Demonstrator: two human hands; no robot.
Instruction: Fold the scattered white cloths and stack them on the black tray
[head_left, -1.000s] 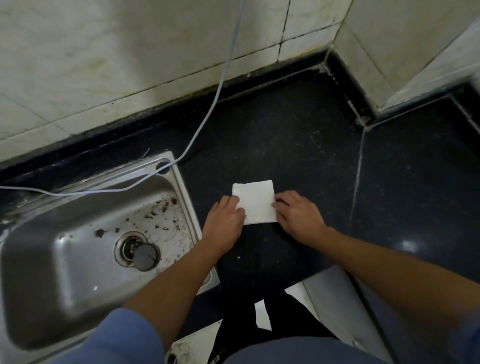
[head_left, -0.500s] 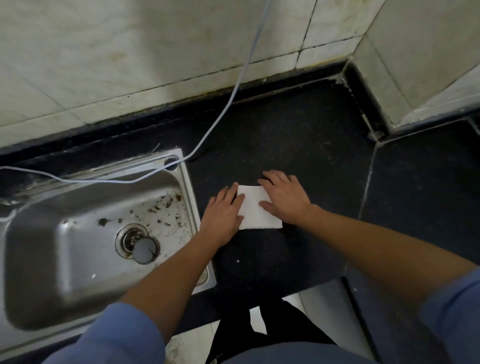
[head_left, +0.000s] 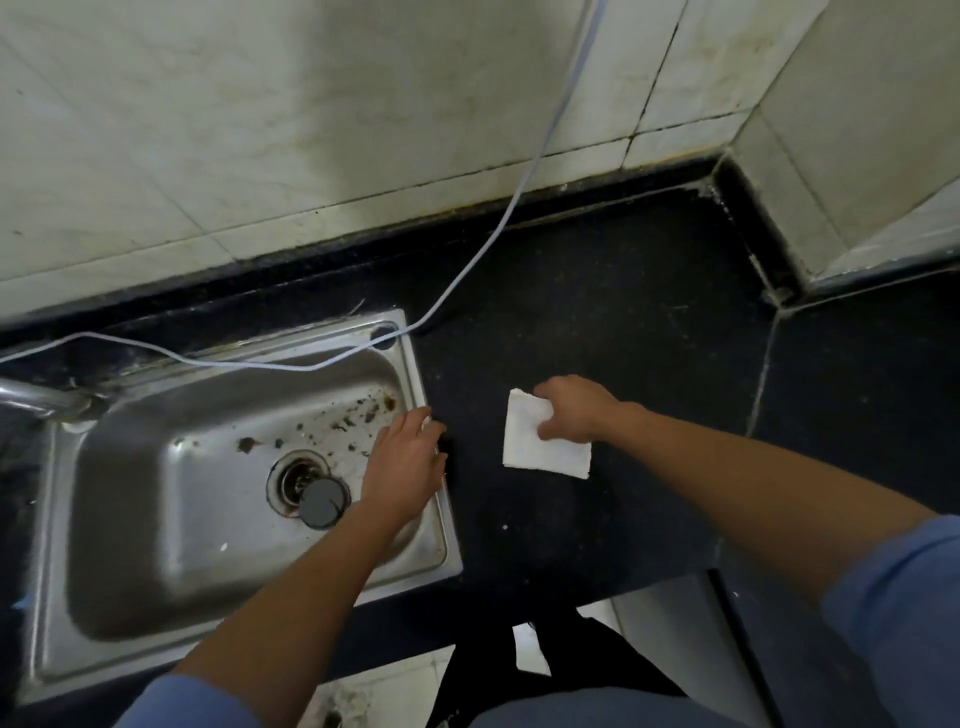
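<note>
One folded white cloth (head_left: 540, 454) in right hand (head_left: 574, 410)

Gripped at upper right part, thumb on top, fingers curled past far edge. Resting on black countertop (head_left: 639, 322), just right of steel sink (head_left: 418, 364). Left hand (head_left: 405, 462) slack, fingers loosely extended, holding nothing, over sink's right rim, apart from cloth. Pale cable (head_left: 470, 267) draped across sink's back corner. Round drain plug (head_left: 324, 502) in basin.

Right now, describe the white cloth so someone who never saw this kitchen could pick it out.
A steel sink is set into the left of a black counter. Right of the sink lies the white cloth, gripped near its far edge by the right hand. It is the only flat white square there; the pale cable nearby is thin.
</note>
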